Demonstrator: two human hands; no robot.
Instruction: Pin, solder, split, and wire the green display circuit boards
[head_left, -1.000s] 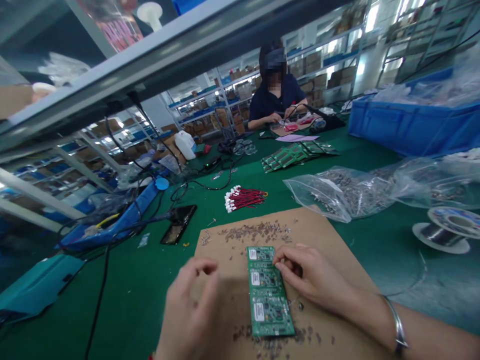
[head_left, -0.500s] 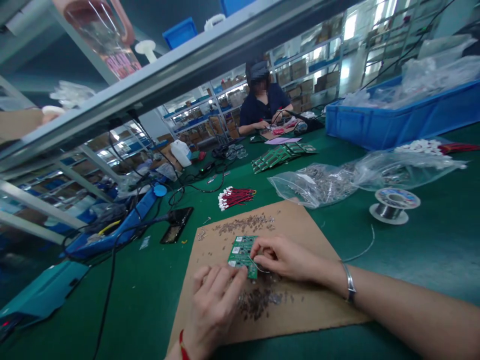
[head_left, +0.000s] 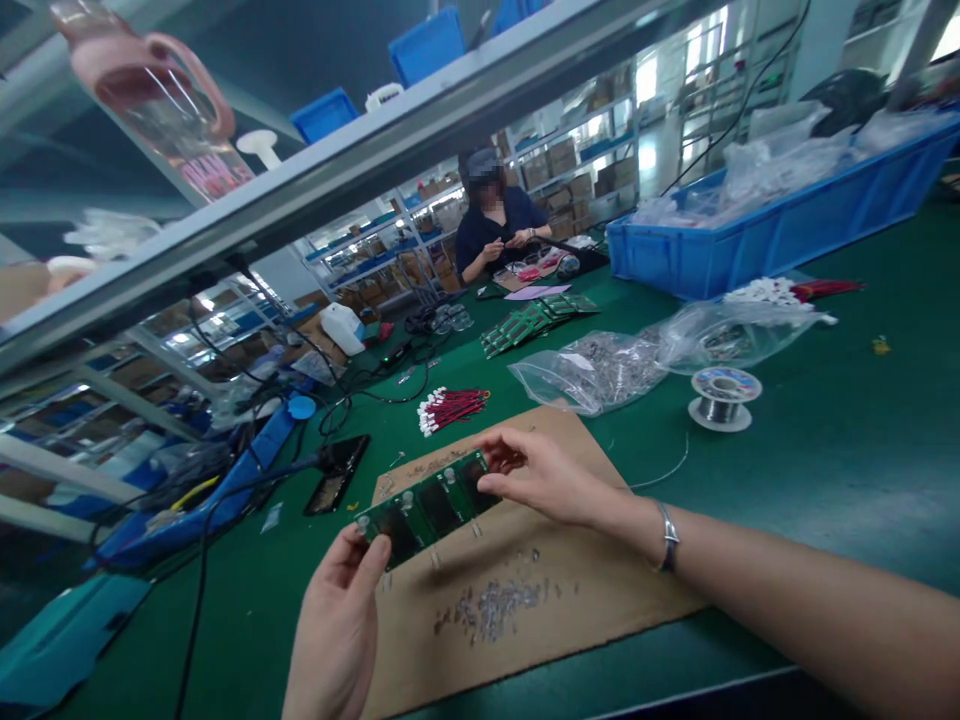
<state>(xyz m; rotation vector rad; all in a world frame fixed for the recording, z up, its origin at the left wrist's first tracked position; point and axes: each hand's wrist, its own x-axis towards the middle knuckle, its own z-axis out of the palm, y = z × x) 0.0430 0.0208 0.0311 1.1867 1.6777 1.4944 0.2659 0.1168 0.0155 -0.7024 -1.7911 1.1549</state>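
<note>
A long green circuit board (head_left: 431, 510) is held tilted above the brown cardboard sheet (head_left: 570, 600), with small metal parts along its edges. My left hand (head_left: 341, 590) grips its left end, thumb on the face. At the right end, my right hand (head_left: 536, 475) has its thumb and fingers around the board's corner. Small loose metal parts (head_left: 495, 605) lie in a pile on the cardboard below the board. More small brown parts (head_left: 439, 462) are spread behind it, partly hidden.
Red wires with white plugs (head_left: 452, 408), plastic bags of parts (head_left: 600, 368), a solder spool (head_left: 724, 400) and stacked green boards (head_left: 532, 322) lie beyond the cardboard. A blue bin (head_left: 750, 250) stands back right. A black tray (head_left: 337, 475) sits left; a person (head_left: 499, 215) works opposite.
The board has been lifted off the cardboard and tilted, now showing a dark face. My left hand has moved to its left end, and my right hand to its right end.
</note>
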